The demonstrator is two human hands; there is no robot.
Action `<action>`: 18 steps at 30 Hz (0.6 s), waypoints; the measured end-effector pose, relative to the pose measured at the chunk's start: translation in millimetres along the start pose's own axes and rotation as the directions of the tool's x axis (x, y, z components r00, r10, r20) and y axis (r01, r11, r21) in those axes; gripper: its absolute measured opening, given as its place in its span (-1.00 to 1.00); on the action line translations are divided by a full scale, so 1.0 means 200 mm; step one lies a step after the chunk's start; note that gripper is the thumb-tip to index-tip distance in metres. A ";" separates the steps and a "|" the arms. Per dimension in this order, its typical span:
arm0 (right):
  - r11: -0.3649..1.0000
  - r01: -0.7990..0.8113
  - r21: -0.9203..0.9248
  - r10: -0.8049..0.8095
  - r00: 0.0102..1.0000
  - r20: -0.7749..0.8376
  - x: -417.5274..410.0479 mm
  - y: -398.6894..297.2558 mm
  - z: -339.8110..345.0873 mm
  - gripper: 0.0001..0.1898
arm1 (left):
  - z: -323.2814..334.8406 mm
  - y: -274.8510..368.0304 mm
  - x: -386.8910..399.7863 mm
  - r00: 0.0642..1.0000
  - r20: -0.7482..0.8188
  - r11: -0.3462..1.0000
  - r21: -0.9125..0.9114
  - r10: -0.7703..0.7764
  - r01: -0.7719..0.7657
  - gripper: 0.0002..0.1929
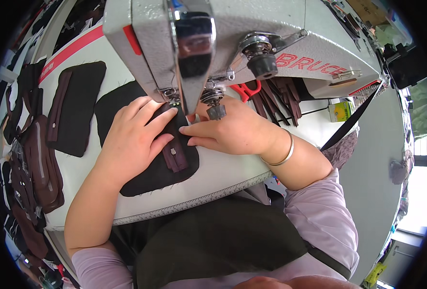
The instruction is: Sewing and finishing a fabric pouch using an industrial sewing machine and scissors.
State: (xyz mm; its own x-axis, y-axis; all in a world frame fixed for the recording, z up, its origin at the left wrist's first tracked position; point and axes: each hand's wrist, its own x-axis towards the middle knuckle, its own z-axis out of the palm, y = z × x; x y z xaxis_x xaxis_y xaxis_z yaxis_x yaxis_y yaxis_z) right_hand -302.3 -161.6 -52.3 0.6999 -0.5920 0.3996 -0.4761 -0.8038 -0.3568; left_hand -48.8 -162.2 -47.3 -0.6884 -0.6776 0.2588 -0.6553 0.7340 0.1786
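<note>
A black fabric panel [145,184] lies flat on the white bed of a BRUCE sewing machine [257,16]. On the panel runs a dark maroon zipper strip [175,159] with a small metal pull near its lower end. My left hand [130,133] rests flat on the panel, fingers apart, with index finger and thumb along the strip's left side. From the right, my right hand [237,128] touches the strip's right edge with its fingertips; whether it pinches the cloth cannot be told. The machine head hides the needle and part of the right fingers.
Another black panel [80,108] with a maroon zipper strip lies at left. Brown leather-like pieces [42,166] are heaped along the left edge. Red-handled scissors [247,90], cut maroon strips [280,97] and a small yellow-green box [340,111] lie under the machine arm. A measuring tape [199,198] lines the front edge.
</note>
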 end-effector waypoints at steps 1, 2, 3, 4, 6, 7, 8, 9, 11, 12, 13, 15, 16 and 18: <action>1.000 0.001 0.001 -0.001 1.000 -0.003 0.00 0.00 0.00 -0.70 | 0.00 0.00 0.00 1.000 0.002 1.000 0.003 0.000 0.000 -0.51; 1.000 0.015 -0.002 -0.015 1.000 -0.014 0.00 0.00 0.00 -0.70 | -0.01 0.00 0.00 1.000 -0.002 1.000 0.004 0.002 -0.002 -0.51; 1.000 0.030 -0.005 -0.030 0.999 -0.025 0.01 0.00 0.00 -0.70 | -0.01 0.00 0.00 1.000 -0.006 1.000 0.006 0.003 -0.003 -0.52; 0.999 0.032 -0.002 -0.033 0.999 -0.027 0.01 0.00 0.00 -0.70 | -0.01 0.00 0.00 1.000 -0.003 1.000 0.009 0.001 -0.001 -0.52; 0.999 0.034 -0.032 -0.033 0.999 0.019 0.00 0.01 0.00 -0.73 | -0.02 -0.01 0.00 1.000 0.015 1.000 0.017 0.008 -0.008 -0.51; 0.999 0.040 -0.025 -0.040 0.999 0.014 0.00 0.01 -0.01 -0.73 | -0.03 0.00 -0.01 1.000 0.019 1.000 0.025 0.002 -0.003 -0.51; 0.998 0.055 -0.037 -0.055 0.998 0.005 0.00 0.01 -0.01 -0.73 | -0.04 0.02 -0.01 0.999 0.042 1.000 0.026 -0.001 0.000 -0.50; 0.997 0.070 -0.044 -0.071 0.997 -0.004 0.00 0.01 -0.02 -0.74 | -0.06 0.04 -0.02 0.998 0.069 1.000 0.027 -0.008 0.006 -0.50; 0.998 0.067 -0.010 -0.067 0.998 -0.014 -0.01 0.02 -0.02 -0.76 | -0.09 0.07 -0.04 0.995 0.099 0.999 0.051 -0.007 0.002 -0.48; 0.997 0.077 -0.012 -0.077 0.997 0.000 -0.01 0.02 -0.04 -0.77 | -0.11 0.09 -0.05 0.992 0.129 0.999 0.047 -0.001 -0.005 -0.47; 0.996 0.088 -0.014 -0.087 0.996 0.013 -0.01 0.02 -0.04 -0.79 | -0.12 0.11 -0.07 0.987 0.161 0.999 0.042 0.005 -0.011 -0.46; 0.990 0.142 0.017 -0.142 0.990 -0.020 -0.01 0.02 -0.03 -0.82 | -0.14 0.15 -0.12 0.983 0.184 0.999 0.034 -0.011 0.005 -0.46; 0.991 0.136 0.019 -0.136 0.991 0.005 -0.01 0.01 -0.05 -0.82 | -0.15 0.18 -0.14 0.981 0.192 0.999 0.033 -0.009 0.003 -0.46; 0.988 0.155 0.022 -0.155 0.988 0.015 -0.01 0.00 -0.06 -0.83 | -0.16 0.23 -0.19 0.979 0.202 1.000 0.023 -0.015 0.011 -0.47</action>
State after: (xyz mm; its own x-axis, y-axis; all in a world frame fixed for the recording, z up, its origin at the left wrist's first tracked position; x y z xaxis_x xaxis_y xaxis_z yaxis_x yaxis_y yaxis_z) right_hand -309.7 -161.8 -43.4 0.7732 -0.4592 0.4374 -0.3500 -0.8842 -0.3095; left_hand -43.3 -101.7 -18.5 -0.7268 -0.6843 0.0594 -0.6697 0.7253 0.1596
